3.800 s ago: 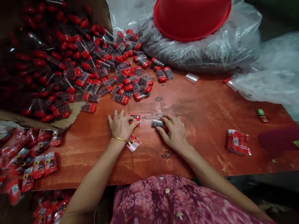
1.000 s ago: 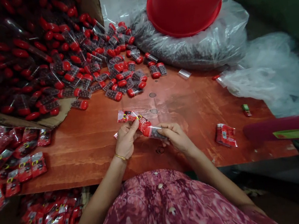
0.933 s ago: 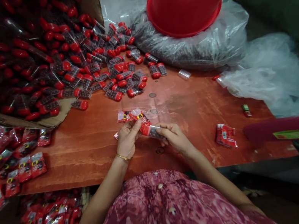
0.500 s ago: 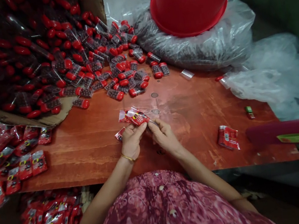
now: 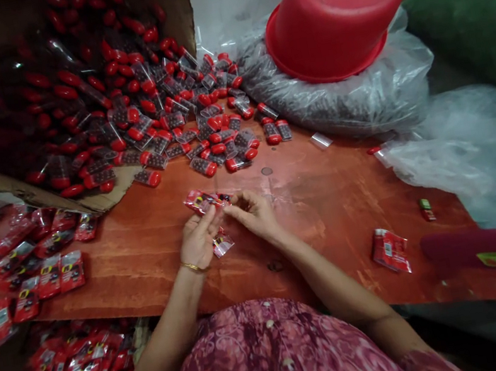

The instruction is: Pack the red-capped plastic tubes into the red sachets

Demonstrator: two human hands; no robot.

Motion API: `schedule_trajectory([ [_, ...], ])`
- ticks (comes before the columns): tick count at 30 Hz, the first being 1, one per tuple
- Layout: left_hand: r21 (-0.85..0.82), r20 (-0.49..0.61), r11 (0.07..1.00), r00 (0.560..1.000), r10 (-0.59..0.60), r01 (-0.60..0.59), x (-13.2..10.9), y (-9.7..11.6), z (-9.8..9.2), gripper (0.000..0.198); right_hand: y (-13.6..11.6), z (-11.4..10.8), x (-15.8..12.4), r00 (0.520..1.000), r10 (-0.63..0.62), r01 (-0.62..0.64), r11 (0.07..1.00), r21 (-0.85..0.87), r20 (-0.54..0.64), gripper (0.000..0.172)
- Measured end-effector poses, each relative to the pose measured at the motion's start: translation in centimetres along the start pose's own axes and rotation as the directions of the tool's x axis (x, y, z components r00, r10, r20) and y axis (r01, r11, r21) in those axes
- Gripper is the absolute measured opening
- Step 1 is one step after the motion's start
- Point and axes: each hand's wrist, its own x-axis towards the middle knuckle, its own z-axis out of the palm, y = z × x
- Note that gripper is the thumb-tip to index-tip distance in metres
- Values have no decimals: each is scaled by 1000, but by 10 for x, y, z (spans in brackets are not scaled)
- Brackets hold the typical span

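My left hand (image 5: 197,240), with a gold bangle at the wrist, pinches a small red printed plastic packet (image 5: 198,201) just above the table. The fingers of my right hand (image 5: 253,213) are closed at the packet's right end; what exactly lies between their tips is partly hidden. Another red packet (image 5: 223,243) with a clear edge shows beneath, between the hands, and I cannot tell whether it is held or lies on the table. Beyond the hands spreads a heap of small clear containers (image 5: 204,166) with red caps and dark beads inside.
A cardboard box (image 5: 33,196) tipped on its side spills the containers. Filled red packets (image 5: 71,271) lie at the left, more below the table edge. An upturned red tub (image 5: 338,16) rests on a plastic bag (image 5: 340,108). Flat red packets (image 5: 390,250) lie right.
The red packet has shifted left and turned between my fingers, and both hands have moved with it. The view has tilted up slightly, so the surroundings appear lower.
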Motion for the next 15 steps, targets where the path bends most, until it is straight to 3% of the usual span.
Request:
schedule_trajectory([
  [2, -60, -139, 997, 990, 40, -49, 8, 20, -13, 12, 5, -7, 26, 992, -122, 97, 916, -390, -40, 28],
  [4, -118, -237, 990, 970, 49, -79, 13, 37, -24, 16, 11, -13, 48, 987, -149, 77, 750, -657, -55, 32],
  [7, -99, -254, 990, 965, 70, -98, 13, 43, -28, 32, 21, -19, 62, 991, -136, 69, 580, -812, -13, 36],
  [10, 233, -149, 961, 971, 188, -150, 12, 25, -18, 27, 25, -22, 49, 991, -129, 80, 513, -854, 16, 31],
  [11, 394, -74, 897, 966, 249, -201, 13, 17, -13, 23, 26, -23, 41, 992, -125, 78, 502, -861, 17, 30],
  [13, 651, 104, 678, 925, 366, -342, 19, 3, -4, 20, 26, -25, 24, 995, -102, 62, 491, -869, 13, 29],
  [15, 767, 244, 454, 860, 448, -453, 28, -5, 1, 20, 25, -26, 10, 998, -65, 49, 488, -871, 20, 28],
])
